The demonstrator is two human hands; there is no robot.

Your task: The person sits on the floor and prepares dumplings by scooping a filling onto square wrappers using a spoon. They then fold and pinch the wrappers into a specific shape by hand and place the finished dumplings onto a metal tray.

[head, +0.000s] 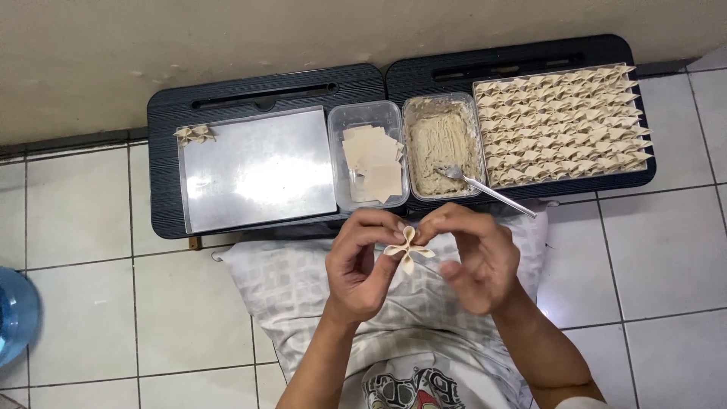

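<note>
My left hand [362,261] and my right hand [473,254] meet over my lap and pinch a small folded dumpling [407,248] of pale dough between their fingertips. Its corners flare out like a bow. Just beyond my hands stands a clear tub of square dough wrappers [372,160], and beside it a tub of beige filling [441,144] with a metal spoon [485,188] resting in it, handle pointing toward my right hand.
Two black low tables [163,174] stand against the wall. A metal tray [257,170] holds two folded dumplings [195,135] in its far left corner. A tray at right [562,125] is packed with several rows of dumplings. A blue water jug [15,314] sits at the left edge.
</note>
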